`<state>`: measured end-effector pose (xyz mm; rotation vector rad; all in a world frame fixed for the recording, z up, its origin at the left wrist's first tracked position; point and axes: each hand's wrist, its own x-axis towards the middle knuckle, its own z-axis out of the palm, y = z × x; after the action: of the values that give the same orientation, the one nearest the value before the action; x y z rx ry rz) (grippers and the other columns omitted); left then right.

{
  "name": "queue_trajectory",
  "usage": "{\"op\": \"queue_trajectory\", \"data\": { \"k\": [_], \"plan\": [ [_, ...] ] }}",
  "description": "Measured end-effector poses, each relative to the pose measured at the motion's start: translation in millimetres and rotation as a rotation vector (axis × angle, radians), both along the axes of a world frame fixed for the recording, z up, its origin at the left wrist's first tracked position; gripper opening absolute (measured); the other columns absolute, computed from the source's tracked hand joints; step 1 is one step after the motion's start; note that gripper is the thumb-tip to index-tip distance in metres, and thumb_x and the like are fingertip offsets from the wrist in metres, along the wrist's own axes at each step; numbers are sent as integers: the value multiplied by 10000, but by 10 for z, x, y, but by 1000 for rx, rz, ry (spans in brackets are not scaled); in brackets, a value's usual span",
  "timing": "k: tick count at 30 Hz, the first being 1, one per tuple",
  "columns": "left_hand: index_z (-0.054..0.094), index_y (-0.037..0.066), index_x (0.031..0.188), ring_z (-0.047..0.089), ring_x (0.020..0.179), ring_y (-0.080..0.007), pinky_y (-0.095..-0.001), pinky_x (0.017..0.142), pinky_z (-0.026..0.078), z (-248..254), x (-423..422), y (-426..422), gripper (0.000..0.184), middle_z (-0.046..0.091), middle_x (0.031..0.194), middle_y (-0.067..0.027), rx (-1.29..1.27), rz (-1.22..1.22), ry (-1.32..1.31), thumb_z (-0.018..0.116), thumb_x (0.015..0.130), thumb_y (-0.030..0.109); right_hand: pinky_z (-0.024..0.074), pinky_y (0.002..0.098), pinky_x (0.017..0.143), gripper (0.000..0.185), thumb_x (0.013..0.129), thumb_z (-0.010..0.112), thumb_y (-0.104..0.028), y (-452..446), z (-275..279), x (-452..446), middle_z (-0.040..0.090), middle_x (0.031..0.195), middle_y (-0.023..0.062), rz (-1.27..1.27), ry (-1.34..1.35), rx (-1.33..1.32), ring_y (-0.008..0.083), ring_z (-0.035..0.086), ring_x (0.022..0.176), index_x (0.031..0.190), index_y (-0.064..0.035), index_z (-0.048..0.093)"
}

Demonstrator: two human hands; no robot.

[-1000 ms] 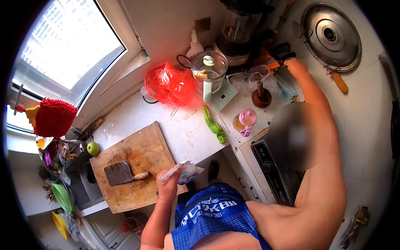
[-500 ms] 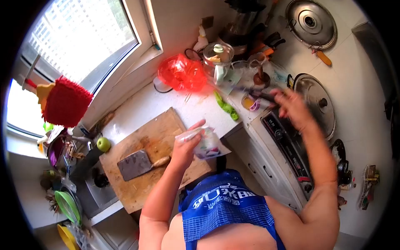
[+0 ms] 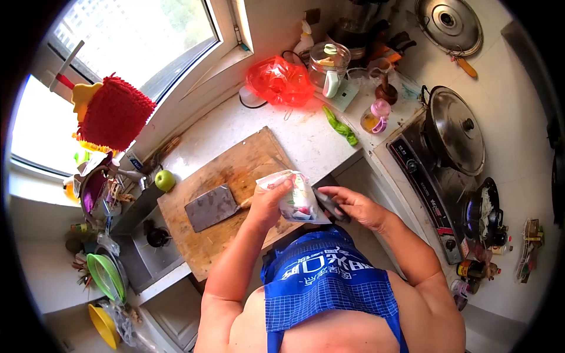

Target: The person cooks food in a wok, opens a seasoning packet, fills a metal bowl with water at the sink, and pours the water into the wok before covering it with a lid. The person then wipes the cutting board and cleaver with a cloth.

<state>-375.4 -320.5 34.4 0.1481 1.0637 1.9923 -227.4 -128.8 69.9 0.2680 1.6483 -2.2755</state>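
White surface [image 3: 215, 125] here, cleaver [image 3: 212, 207] flat on the wooden board [image 3: 235, 163], green apple [image 3: 165, 180] beside it, red bag [image 3: 279, 81], green pepper [image 3: 340, 126], pink-lidded bottle [image 3: 375, 117].

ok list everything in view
packet: one, white, left hand
object: one, dark, right hand
cutting board: one, brown, counter
cleaver: one, grey, board
apple: one, green, by sink
peppers: count unclear, green, counter
bag: one, red, counter
jug: one, clear, counter
bottle: one, pink lid, counter
covered pan: one, silver lid, stove
loose lid: one, silver, wall
mitt: one, red, window
basket: one, green, by sink
basin: one, yellow, lower left
clutter: uncountable, mixed, by stove
apron: one, blue, worn
hands: two, bare, centre
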Motion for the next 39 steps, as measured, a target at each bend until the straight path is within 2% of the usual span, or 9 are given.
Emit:
{"op": "queue_trajectory", "data": {
  "k": [5, 9, 15, 18, 23, 30, 33, 36, 39],
  "plan": [
    [616, -19, 1019, 621, 807, -164, -293, 731, 499, 28, 28, -93, 268, 657, 925, -92, -60, -16, 44, 647, 813, 149, 415, 256, 874, 768, 707, 753, -162, -190, -25, -136, 576, 1080, 73, 88, -90, 45, 121, 528, 988, 1346, -17, 351],
    [634, 9, 996, 608, 791, -128, -265, 729, 487, 224, -20, -158, 209, 657, 893, -57, -63, 12, 155, 642, 829, 134, 460, 312, 833, 670, 731, 707, -91, -162, 104, -253, 625, 951, 94, -68, 42, 76, 159, 584, 899, 1308, -44, 370],
    [640, 19, 938, 597, 754, -108, -255, 675, 473, 134, -67, -235, 149, 655, 866, -46, -170, -30, 210, 633, 828, 118, 451, 250, 731, 631, 727, 672, -1, -299, 353, -576, 595, 832, 41, -332, 294, 353, 106, 566, 784, 1284, -57, 380],
    [641, 14, 940, 593, 742, -105, -251, 654, 467, 122, -53, -235, 162, 657, 850, -40, -209, -58, 244, 648, 814, 116, 442, 222, 673, 605, 738, 659, 10, -380, 294, -680, 569, 780, 14, -339, 305, 598, 78, 539, 719, 1274, -60, 387],
    [642, 5, 949, 595, 737, -104, -248, 668, 475, 250, -92, -285, 199, 657, 841, -36, -176, -157, 265, 683, 787, 113, 414, 209, 610, 593, 747, 658, -12, -237, 304, -831, 552, 757, 7, -299, 282, 317, 64, 510, 668, 1272, -60, 386],
    [639, -3, 981, 606, 755, -111, -256, 679, 492, 171, -85, -337, 241, 655, 869, -45, -199, 6, 204, 698, 771, 99, 419, 217, 624, 651, 765, 652, -2, -35, 186, -661, 512, 738, -15, -221, 336, 542, 67, 505, 687, 1328, -100, 339],
    [643, 1, 970, 612, 768, -124, -264, 679, 493, 127, -158, -427, 220, 655, 883, -51, -179, 111, 178, 687, 773, 91, 455, 338, 755, 814, 707, 747, -447, 72, 197, -391, 603, 915, 130, 17, 200, 844, 219, 589, 834, 1312, -83, 342],
    [644, 0, 970, 614, 766, -127, -264, 677, 493, 156, -225, -461, 222, 656, 880, -53, -187, 151, 169, 688, 775, 96, 457, 362, 781, 882, 664, 726, -560, 35, 238, -264, 611, 949, 166, 142, 171, 847, 291, 609, 860, 1311, -95, 348],
    [647, 1, 975, 616, 767, -128, -266, 679, 494, 194, -269, -471, 227, 658, 880, -54, -199, 138, 193, 691, 774, 96, 469, 383, 750, 832, 667, 742, -508, -65, 289, -271, 613, 930, 179, 176, 261, 920, 345, 613, 847, 1287, -96, 369]
  ]
}}
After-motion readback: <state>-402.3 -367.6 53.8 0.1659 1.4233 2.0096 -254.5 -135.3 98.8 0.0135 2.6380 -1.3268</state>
